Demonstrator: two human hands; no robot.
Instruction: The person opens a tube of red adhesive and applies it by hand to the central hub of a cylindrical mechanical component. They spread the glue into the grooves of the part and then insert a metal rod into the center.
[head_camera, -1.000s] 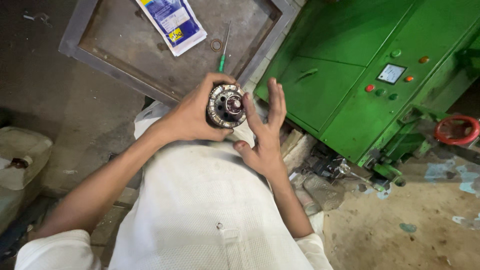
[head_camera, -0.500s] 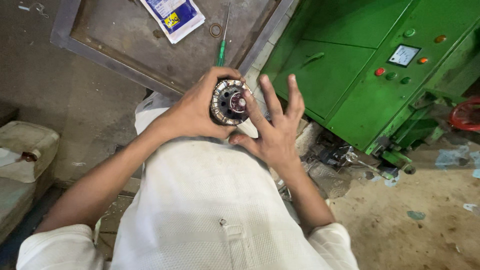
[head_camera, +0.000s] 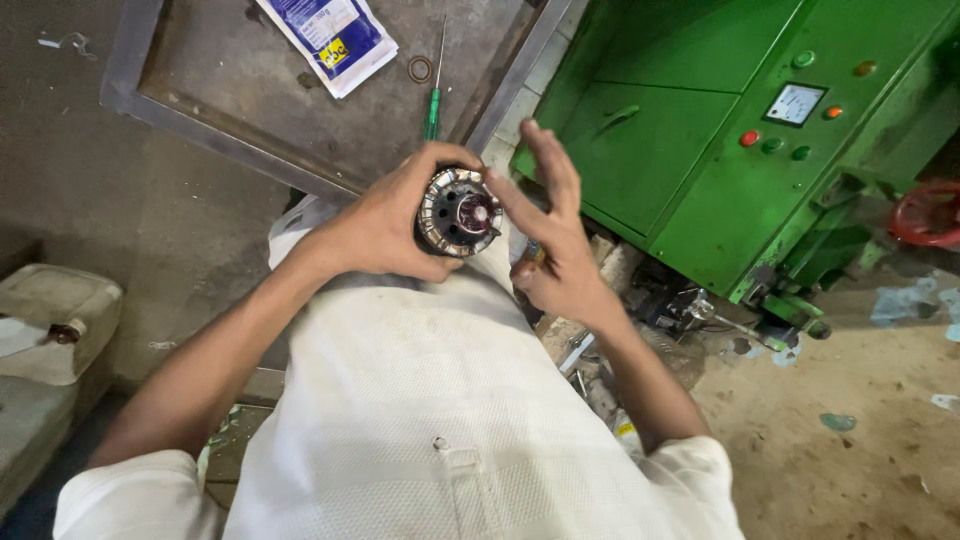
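Note:
My left hand (head_camera: 385, 225) grips a round metal motor part (head_camera: 458, 212), a slotted core with copper windings and a small hub in its middle. It is held up over my lap, face toward the camera. My right hand (head_camera: 555, 235) is beside the part on its right, fingers spread and upright, with a fingertip touching the part's rim. Something small and brown sits between the right thumb and palm; I cannot tell what it is.
A grey metal tray (head_camera: 130, 95) lies ahead with a blue and white packet (head_camera: 330, 35), a green-handled screwdriver (head_camera: 433, 100) and a small ring (head_camera: 420, 69). A green control cabinet (head_camera: 720, 130) stands at right. A pale plastic can (head_camera: 50, 320) is at left.
The view has shifted slightly. My right hand's fingers have straightened and moved closer together beside the part. My left hand keeps its grip on the part.

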